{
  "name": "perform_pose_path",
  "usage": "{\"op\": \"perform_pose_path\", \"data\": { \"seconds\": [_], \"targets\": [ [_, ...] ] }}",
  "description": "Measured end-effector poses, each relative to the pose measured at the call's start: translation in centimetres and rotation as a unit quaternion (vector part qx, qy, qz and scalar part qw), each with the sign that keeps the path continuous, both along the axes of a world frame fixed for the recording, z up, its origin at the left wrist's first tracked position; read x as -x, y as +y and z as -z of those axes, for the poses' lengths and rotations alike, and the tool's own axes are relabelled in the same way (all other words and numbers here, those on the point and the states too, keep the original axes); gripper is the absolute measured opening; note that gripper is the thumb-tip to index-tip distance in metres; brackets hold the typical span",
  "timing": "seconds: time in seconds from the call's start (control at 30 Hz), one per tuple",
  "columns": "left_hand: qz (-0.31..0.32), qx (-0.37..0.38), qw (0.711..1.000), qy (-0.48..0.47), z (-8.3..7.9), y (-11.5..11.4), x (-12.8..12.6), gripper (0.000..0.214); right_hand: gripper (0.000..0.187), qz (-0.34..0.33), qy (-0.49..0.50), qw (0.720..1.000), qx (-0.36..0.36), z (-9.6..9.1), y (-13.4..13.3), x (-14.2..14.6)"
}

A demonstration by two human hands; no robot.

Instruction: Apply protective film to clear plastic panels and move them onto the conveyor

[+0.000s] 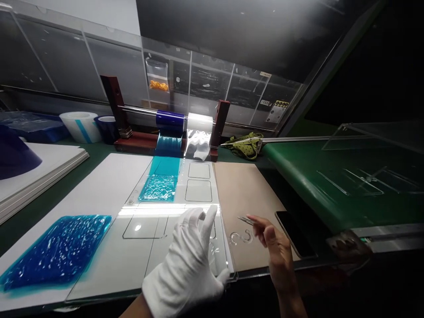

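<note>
Clear panel (pixel 172 212) lies flat on the table, cut outlines showing in its surface. All positions below are taken from it.

- Left hand (pixel 190 260), white-gloved, is on the panel's near right corner. It is spread open, palm down, gripping nothing. It probably pins the sheet, and the glove likely keeps prints off.
- Right hand (pixel 274 251), bare, is just off the panel's right edge. Thumb and forefinger are pinched shut on fine tweezers (pixel 245 219), tips pointing back toward the panel.
- Small clear curved pieces (pixel 241 237) lie on the brown board (pixel 245 190) against the panel's right edge, just under the tweezer tips. They look too slight for bare fingers.
- Blue film strip (pixel 162 181) lies along the panel's far half, fed from the roll stand (pixel 165 119) beyond it.
- Crumpled blue film sheet (pixel 56 249) is well to the panel's left on white paper, apparently set aside.
- Phone (pixel 294 240) is right of the panel, past the right hand, on the board's edge.
</note>
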State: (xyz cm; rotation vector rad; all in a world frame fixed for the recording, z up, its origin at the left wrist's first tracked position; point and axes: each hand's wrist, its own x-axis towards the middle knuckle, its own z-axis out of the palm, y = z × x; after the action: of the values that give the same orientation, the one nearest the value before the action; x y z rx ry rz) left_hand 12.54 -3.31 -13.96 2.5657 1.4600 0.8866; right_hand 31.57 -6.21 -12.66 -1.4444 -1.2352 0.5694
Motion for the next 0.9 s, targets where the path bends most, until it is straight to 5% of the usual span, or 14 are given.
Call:
{"op": "perform_pose_path", "data": {
  "seconds": [0.17,0.27,0.4,0.5,0.6,0.7,0.8,0.9],
  "targets": [
    [-0.025,-0.001,0.999,0.048,-0.7,-0.2,1.0,0.102,0.045,-0.11,-0.017,0.991,0.08,0.2,0.4,2.1],
    [-0.022,0.011,0.995,0.098,-1.6,-0.2,1.1,0.098,0.037,-0.107,-0.139,0.983,0.045,0.3,0.6,3.2],
    [-0.046,0.022,0.961,0.273,-2.7,-0.6,0.4,0.082,0.031,-0.072,-0.404,0.911,-0.041,0.0,0.2,4.1],
    [-0.074,-0.012,0.931,0.358,-2.9,-1.0,-0.3,0.062,0.032,-0.064,-0.467,0.88,-0.053,-0.3,-0.5,4.4],
    [-0.075,-0.033,0.952,0.294,-2.7,-1.3,-0.4,0.067,0.03,-0.054,-0.346,0.937,-0.013,-0.3,-0.9,3.9],
    [-0.035,-0.001,0.994,0.101,-1.4,-1.5,0.0,0.096,0.035,-0.085,-0.038,0.992,0.082,0.2,-0.6,3.1],
    [0.042,0.025,0.995,-0.083,0.5,-1.4,0.1,0.11,0.042,-0.157,0.201,0.954,0.155,0.6,0.1,2.7],
    [0.044,0.017,0.992,-0.116,1.1,-1.4,-0.4,0.108,0.044,-0.158,0.182,0.957,0.164,0.2,0.3,2.8]
  ]
}}
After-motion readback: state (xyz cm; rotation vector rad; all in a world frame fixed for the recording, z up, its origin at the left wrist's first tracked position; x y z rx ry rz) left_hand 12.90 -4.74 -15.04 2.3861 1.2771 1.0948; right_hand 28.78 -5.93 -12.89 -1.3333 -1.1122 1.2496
